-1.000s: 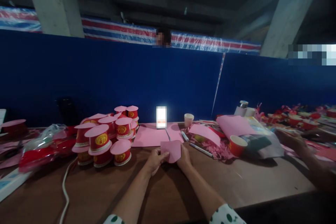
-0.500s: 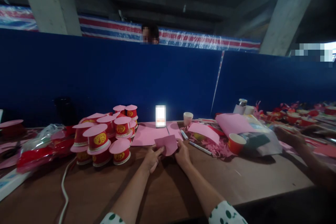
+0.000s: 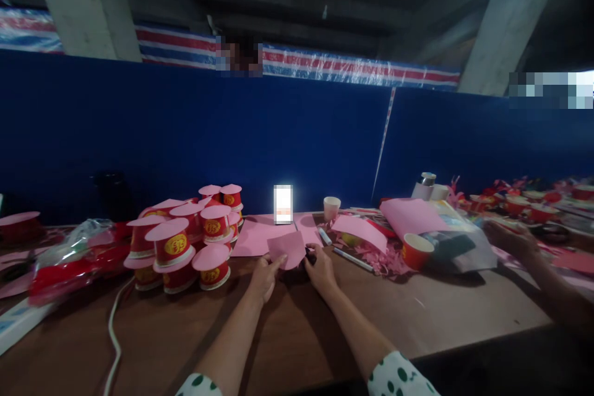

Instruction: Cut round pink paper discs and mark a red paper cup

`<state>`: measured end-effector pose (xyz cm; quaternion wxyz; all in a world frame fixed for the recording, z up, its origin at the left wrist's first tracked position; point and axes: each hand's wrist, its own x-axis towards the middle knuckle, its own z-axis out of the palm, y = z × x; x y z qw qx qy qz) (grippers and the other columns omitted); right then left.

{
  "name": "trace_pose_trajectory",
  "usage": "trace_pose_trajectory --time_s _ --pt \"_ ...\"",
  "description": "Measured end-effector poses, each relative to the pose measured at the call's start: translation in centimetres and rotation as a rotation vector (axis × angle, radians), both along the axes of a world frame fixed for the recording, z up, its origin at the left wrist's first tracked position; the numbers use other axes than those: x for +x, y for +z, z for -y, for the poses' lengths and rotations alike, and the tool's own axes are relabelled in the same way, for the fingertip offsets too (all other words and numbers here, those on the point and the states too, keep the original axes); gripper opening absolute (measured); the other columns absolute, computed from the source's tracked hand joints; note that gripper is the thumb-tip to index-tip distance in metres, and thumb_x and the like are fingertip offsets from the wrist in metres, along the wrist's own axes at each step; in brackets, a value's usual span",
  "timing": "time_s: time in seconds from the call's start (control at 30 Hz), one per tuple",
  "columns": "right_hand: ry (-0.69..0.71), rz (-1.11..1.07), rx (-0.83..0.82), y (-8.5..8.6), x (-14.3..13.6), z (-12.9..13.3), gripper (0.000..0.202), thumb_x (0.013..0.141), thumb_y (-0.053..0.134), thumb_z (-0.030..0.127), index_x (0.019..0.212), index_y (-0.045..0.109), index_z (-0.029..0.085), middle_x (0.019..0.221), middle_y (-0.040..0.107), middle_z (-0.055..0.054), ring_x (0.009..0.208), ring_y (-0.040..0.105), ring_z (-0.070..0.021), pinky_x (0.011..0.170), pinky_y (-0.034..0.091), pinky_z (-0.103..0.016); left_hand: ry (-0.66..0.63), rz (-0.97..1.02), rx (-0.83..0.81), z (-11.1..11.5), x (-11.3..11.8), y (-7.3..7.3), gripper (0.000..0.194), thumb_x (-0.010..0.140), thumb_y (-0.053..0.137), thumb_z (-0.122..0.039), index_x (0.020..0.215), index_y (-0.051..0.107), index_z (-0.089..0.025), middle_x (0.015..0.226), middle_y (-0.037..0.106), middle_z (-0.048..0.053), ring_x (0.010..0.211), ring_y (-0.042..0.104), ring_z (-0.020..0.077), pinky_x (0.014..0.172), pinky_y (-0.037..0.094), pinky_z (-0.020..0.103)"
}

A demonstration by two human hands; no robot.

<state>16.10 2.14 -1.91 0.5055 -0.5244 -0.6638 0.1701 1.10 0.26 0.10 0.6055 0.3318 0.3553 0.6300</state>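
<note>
A small piece of pink paper (image 3: 286,248) with a curved lower edge is pinched between the thumb and fingers of my left hand (image 3: 266,278). Close to its right edge, my right hand (image 3: 321,269) is closed on a small dark tool (image 3: 309,253), perhaps scissors; its blades cannot be made out. Behind both hands lie larger pink sheets (image 3: 255,238) on the brown table (image 3: 297,334). A lit phone (image 3: 283,204) stands upright at the back of these sheets.
Stacked red cups (image 3: 171,244) with pink discs stand at left, beside a white cable (image 3: 112,337) and plastic bags. Right are markers (image 3: 352,259), pink shreds, a red cup (image 3: 417,252) and a plastic bag. Another person's hand (image 3: 510,238) is at far right.
The small pink piece has moved slightly left and turned, away from my right hand. The dark tool now shows in my right hand. A head behind the blue partition has shifted left.
</note>
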Motion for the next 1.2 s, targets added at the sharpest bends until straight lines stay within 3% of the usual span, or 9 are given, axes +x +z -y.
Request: trace_pose_trajectory --time_s 0.17,0.43,1.2 --pt "0.001 0.000 -0.001 0.19 -0.06 0.20 0.033 0.070 0.053 0.016 0.102 0.054 0.018 0.077 0.066 -0.003 0.069 0.063 -0.0172 0.064 0.048 -0.026 -0.007 -0.004 0.011 0.32 0.07 0.45 0.037 0.049 0.079 -0.027 0.079 0.063 -0.013 0.071 0.069 0.005 0.066 0.065 0.0174 0.063 0.051 0.028" --pt "-0.009 0.021 -0.002 -0.02 0.05 -0.02 0.033 0.070 0.053 0.016 0.103 0.055 0.018 0.081 0.066 -0.004 0.076 0.063 -0.0193 0.069 0.046 -0.028 -0.013 -0.015 0.007 -0.01 0.08 -0.19 0.038 0.050 0.079 -0.028 0.079 0.061 -0.011 0.070 0.068 0.006 0.070 0.065 0.0191 0.068 0.051 0.030" --pt "-0.001 0.001 0.025 -0.29 -0.03 -0.15 0.032 0.070 0.052 0.016 0.102 0.056 0.017 0.076 0.066 -0.003 0.071 0.062 -0.0180 0.064 0.047 -0.026 -0.029 -0.001 0.011 -0.03 -0.03 -0.44 0.038 0.051 0.078 -0.024 0.083 0.062 -0.011 0.079 0.069 0.009 0.076 0.065 0.0197 0.071 0.052 0.031"
